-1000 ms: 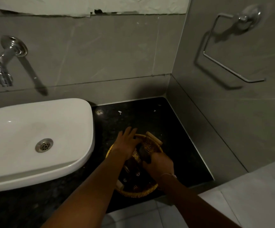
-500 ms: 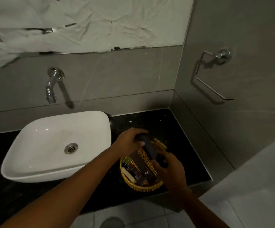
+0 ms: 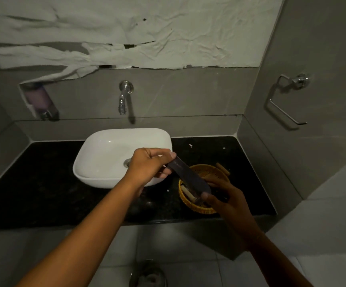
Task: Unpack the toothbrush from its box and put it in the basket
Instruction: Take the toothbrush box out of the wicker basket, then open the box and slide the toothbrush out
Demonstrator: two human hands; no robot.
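Observation:
A long dark toothbrush box (image 3: 188,178) is held slanting above the left side of the round yellow wicker basket (image 3: 199,208) on the black counter. My left hand (image 3: 149,164) grips the box's upper end in front of the sink. My right hand (image 3: 224,198) holds its lower end over the basket. A pale cylindrical item (image 3: 187,193) lies inside the basket near its left rim. The toothbrush itself is not visible.
A white basin (image 3: 110,154) stands left of the basket on the black counter (image 3: 33,187). A wall tap (image 3: 124,98) is above it, a soap dispenser (image 3: 40,102) at left and a chrome towel ring (image 3: 286,100) on the right wall.
Both hands have lifted the dark box out of the basket and up to the left. The view has pulled back and now shows the whole sink.

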